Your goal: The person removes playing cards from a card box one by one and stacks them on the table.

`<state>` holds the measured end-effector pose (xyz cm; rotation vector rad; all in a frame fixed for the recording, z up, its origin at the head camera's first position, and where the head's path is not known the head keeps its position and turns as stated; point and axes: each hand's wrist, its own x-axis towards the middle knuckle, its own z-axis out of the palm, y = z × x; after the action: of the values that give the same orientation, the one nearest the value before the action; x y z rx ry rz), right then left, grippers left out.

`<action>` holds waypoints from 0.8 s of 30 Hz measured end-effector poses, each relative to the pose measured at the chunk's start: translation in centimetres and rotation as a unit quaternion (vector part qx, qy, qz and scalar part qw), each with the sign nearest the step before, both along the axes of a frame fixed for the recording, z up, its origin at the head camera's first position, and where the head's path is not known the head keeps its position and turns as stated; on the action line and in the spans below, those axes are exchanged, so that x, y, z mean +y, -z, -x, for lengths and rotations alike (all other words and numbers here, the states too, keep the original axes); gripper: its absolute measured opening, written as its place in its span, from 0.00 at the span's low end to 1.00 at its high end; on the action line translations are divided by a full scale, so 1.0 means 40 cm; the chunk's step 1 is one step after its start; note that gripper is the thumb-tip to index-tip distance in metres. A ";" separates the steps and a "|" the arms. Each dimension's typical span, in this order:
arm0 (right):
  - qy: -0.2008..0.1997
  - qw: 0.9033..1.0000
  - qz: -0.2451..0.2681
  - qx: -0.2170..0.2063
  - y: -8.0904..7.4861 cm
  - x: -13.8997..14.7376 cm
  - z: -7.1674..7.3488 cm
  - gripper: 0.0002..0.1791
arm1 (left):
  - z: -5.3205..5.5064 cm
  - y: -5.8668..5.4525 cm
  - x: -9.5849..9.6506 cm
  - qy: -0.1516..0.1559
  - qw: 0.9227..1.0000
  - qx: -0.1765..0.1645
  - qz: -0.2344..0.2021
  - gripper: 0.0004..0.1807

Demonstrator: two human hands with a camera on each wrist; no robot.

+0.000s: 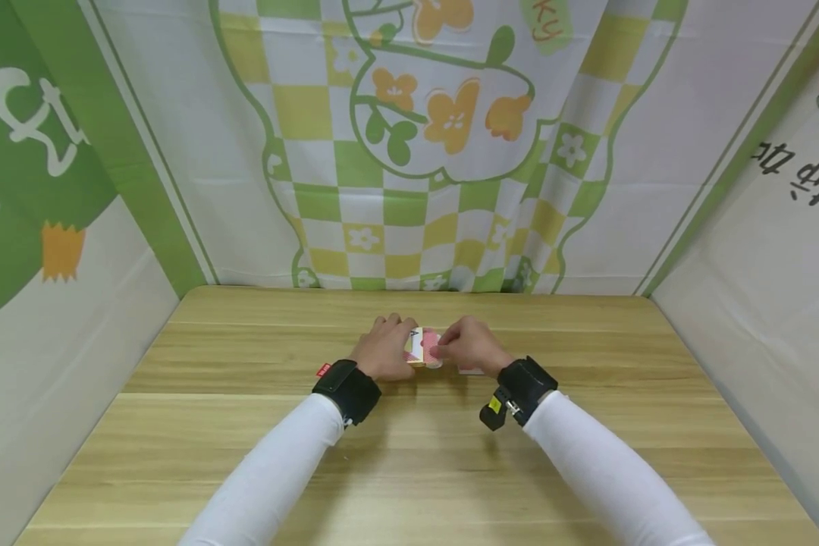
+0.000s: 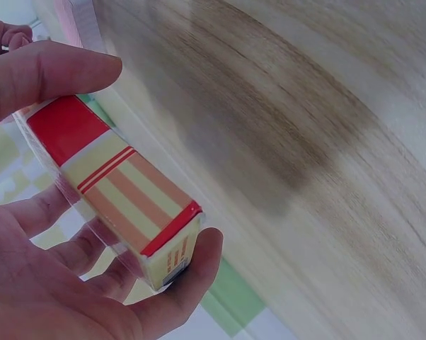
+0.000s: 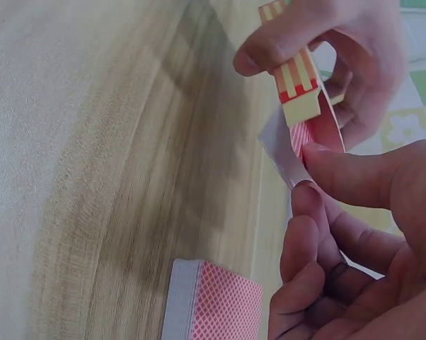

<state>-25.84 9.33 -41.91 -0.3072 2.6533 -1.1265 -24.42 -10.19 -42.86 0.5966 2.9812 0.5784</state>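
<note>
My left hand (image 1: 384, 350) grips a small playing-card box (image 2: 114, 177) with cream and orange stripes and a red band. Its thumb lies along one narrow side and the fingers support the other. At the box's open end, my right hand (image 1: 473, 346) pinches the edge with thumb and fingertips. A white flap (image 3: 280, 145) sticks out there, beside a red-patterned surface (image 3: 298, 139); I cannot tell whether the fingertips hold one or both. A deck of playing cards (image 3: 223, 304), red crosshatch on top, lies on the table below the right hand.
The wood-grain table (image 1: 246, 455) runs back to a green-and-white checked curtain (image 1: 409, 205). Printed fabric walls stand on the left (image 1: 75, 364) and right (image 1: 757, 250). Black straps with small devices circle both wrists.
</note>
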 end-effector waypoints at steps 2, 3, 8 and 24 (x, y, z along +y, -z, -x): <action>0.003 1.000 0.012 -0.015 -0.001 0.007 0.002 0.06 | 0.000 0.000 -0.001 0.000 1.000 0.000 0.000 0.39; 0.003 1.000 0.018 -0.022 -0.001 0.011 0.003 0.06 | 0.000 0.000 -0.002 0.000 1.000 0.000 0.000 0.39; 0.006 0.994 0.070 -0.080 -0.001 0.029 0.008 0.07 | 0.001 0.002 -0.005 -0.002 1.000 -0.002 -0.005 0.40; 0.005 0.998 0.040 -0.047 -0.012 0.056 0.002 0.07 | -0.004 0.002 -0.007 -0.002 1.000 -0.002 0.002 0.40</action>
<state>-25.93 11.57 -41.45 -0.2487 2.5360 -1.2216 -24.26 -10.48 -42.94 0.5892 2.9805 0.5715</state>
